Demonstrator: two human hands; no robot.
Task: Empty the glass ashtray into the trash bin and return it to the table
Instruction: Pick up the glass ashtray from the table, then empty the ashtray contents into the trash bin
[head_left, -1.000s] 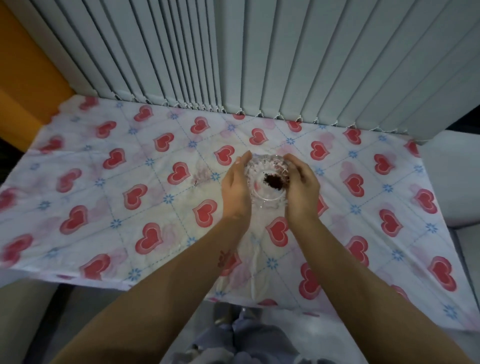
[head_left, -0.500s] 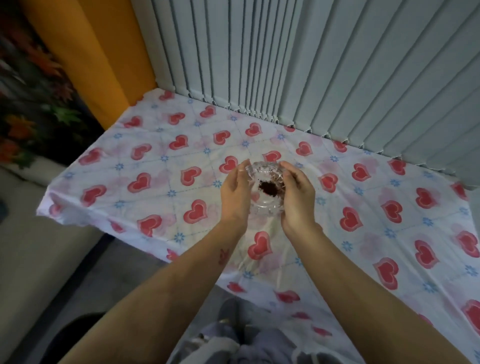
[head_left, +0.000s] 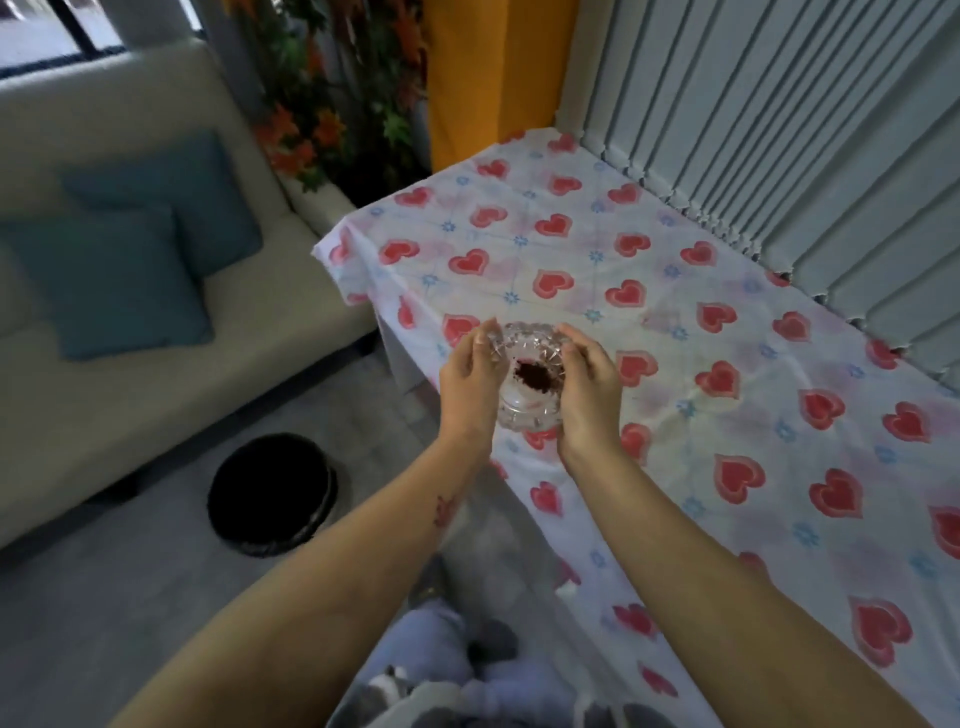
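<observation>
The glass ashtray (head_left: 530, 376) is cupped between the left hand (head_left: 470, 382) and right hand (head_left: 589, 387), both grips closed on its sides, right at the bench (head_left: 727, 322) corner. It should be kept level so the dark ash isn't spilled. The trash bin (head_left: 271, 493) is seen on open floor down-left, near the sofa (head_left: 156, 332); plenty of room there.

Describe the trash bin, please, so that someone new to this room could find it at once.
Start at the cream sofa with teal cushions, left of the table with the heart-print cloth. On the grey floor in front of the sofa stands the trash bin. It is round and black with a dark liner, the only container on the floor.
</observation>
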